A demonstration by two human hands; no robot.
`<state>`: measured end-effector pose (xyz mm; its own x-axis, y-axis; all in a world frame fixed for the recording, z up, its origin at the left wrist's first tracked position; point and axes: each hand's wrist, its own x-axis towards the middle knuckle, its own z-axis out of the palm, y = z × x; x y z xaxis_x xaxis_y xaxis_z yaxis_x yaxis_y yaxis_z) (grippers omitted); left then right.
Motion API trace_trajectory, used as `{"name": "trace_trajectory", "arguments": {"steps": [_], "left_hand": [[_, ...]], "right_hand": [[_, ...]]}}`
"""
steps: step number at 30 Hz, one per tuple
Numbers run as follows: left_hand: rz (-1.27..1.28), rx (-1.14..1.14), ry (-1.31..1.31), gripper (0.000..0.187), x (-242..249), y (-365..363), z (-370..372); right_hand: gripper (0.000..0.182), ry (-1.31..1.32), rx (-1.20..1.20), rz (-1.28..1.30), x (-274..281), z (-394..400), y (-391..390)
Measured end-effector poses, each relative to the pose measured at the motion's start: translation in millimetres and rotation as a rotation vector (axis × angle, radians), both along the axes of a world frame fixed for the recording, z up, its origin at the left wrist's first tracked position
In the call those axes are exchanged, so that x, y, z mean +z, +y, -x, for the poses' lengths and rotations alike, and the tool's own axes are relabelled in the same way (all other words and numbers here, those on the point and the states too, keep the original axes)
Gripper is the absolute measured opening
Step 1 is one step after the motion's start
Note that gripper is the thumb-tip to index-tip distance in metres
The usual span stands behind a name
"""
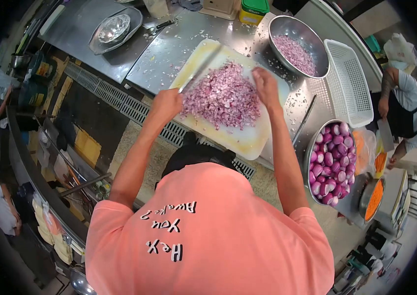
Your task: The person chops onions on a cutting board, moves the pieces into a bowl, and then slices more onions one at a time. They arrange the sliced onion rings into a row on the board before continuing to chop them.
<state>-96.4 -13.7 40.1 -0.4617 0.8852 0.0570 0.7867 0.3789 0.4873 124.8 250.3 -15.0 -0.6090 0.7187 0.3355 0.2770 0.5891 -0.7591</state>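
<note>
A heap of chopped red onion (221,96) covers the middle of a white cutting board (248,142) with yellowed edges. My left hand (167,104) is closed round the handle of a knife (201,69) at the board's left side. The blade slants up and away over the onion's left edge and looks blurred. On the far right of the heap, my right hand (266,87) is held over the board with its fingers bent, beside the chopped pieces. No object shows in it, and its fingertips are partly hidden.
Right of the board are a steel bowl (277,37) of chopped onion, a white basket (348,83), a long steel rod (305,119) and a bowl of peeled onions (334,162). A metal tray (134,32) lies far left. Another person (405,98) stands right, holding a cleaver (384,133).
</note>
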Motion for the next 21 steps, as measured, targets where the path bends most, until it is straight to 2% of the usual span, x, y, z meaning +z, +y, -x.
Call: {"name": "trace_trajectory", "arguments": {"steps": [2,4,5,7,8,10,11,13,18,20,21], "left_hand": [[-0.102,0.046,-0.146,0.027,3,-22,14],[0.015,0.226,-0.513,0.029,21,-41,17],[0.020,0.216,-0.515,0.029,17,-52,20],[-0.062,0.291,-0.783,0.029,3,-74,25],[-0.060,0.293,-0.783,0.029,-4,-83,25],[-0.027,0.374,-0.903,0.023,-17,-99,24],[-0.035,0.384,-0.902,0.023,-23,-106,22],[-0.086,0.482,-1.087,0.023,-36,-123,14],[-0.155,0.508,-1.241,0.022,-65,-127,-13],[-0.216,0.514,-1.285,0.021,-72,-115,-26],[-0.213,0.513,-1.286,0.021,-72,-106,-35]], "right_hand": [[0.022,0.044,-0.190,-0.358,15,-3,31],[0.026,-0.103,-0.401,-0.625,37,-4,52],[0.026,-0.109,-0.411,-0.622,36,-3,64],[0.033,-0.338,-0.486,-0.703,31,-7,86],[0.033,-0.338,-0.485,-0.701,28,-10,90],[0.040,-0.719,-0.421,-0.385,27,-8,95],[0.040,-0.715,-0.410,-0.391,28,-9,98],[0.038,-0.629,-0.398,-0.305,27,-16,93],[0.041,-0.631,-0.323,-0.311,31,-29,62],[0.040,-0.391,-0.247,-0.298,27,-33,42],[0.038,-0.204,-0.244,-0.435,22,-32,24]]}}
